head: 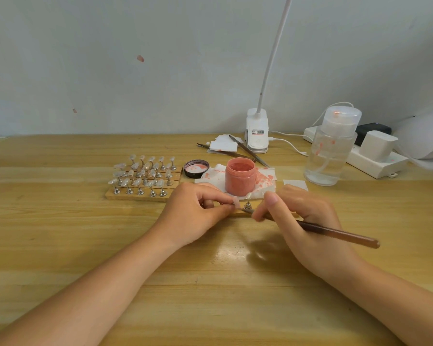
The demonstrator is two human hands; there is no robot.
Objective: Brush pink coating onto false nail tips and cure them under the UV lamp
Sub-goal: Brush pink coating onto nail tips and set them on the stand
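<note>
Two hands mid-table: left hand [193,213] pinches tip [236,202] steady; right hand [303,218] grips brush [340,233], coating it beside jar [240,176].

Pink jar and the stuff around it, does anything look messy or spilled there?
Yes. The tissue under the open pink jar is blotched with pink smears, the clear pump bottle carries pink smudges, and two pink marks stain the wall. The jar's lid lies off beside it, its inside pink-streaked.

One jar [240,176], one lid [196,168], one brush [335,233], two hands.
</note>
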